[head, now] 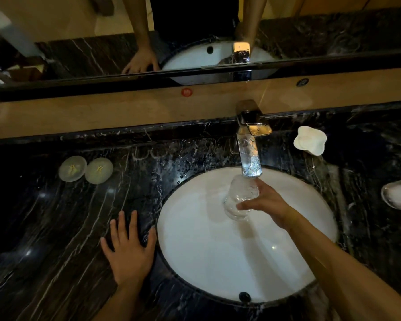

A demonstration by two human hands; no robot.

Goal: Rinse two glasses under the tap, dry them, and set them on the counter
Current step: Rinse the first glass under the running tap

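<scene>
My right hand (267,203) grips a clear glass (240,196) over the white oval sink (195,239), right under the chrome tap's spout (250,158). Water runs into the glass, which is tilted with its mouth toward the spout. My left hand (129,246) rests flat, fingers spread, on the black marble counter (56,228) just left of the sink rim. A second glass (398,195) sits at the right edge of the counter, with something white inside it, partly cut off by the frame.
Two round pale coasters (86,169) lie side by side on the counter at the left. A white soap dish (310,140) sits right of the tap. A mirror (195,42) runs along the back wall above a beige ledge.
</scene>
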